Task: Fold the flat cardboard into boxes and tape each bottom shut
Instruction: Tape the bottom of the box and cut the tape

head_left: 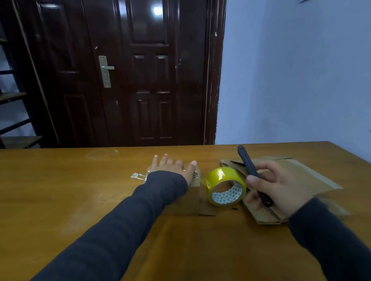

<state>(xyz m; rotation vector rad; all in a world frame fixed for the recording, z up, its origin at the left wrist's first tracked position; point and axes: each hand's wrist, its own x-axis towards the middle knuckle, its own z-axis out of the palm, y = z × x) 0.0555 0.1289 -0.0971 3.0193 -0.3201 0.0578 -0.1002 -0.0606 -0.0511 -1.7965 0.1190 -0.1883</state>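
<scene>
Wooden table (81, 197) carries everything. Flat cardboard (303, 174) lies in a loose stack at the right, partly under the right hand. A small box (196, 199) sits mid-table, just left of the tape roll (222, 177). The roll stands on its edge, and a short yellow strip seems to run from it to the box top.

Left hand (172, 167) lies flat on the box, fingers straight and spread, pressing down. Right hand (282, 190) is curled round a black tool (246, 163), likely a cutter, though its tip is too dark to tell. The tool angles up and away, its lower end beside the roll.

Likely step: cutting the strip free after taping this bottom.

Risks:
- The cut line sits close to the left thumb. A slip toward the box could nick it.
- The roll on its edge is free to roll. A tug on the strip could drag it or tip it, leaving slack.
- Slack tape may fold onto itself or wrinkle, leaving a weak seam.
- If the left hand eases off, the flaps may spring up and peel the tape, or the light box may slide on the smooth table.
- A blade pushed too deep could score the box.
- The right wrist rests on the stack and could shove the sheets toward the edge.
</scene>
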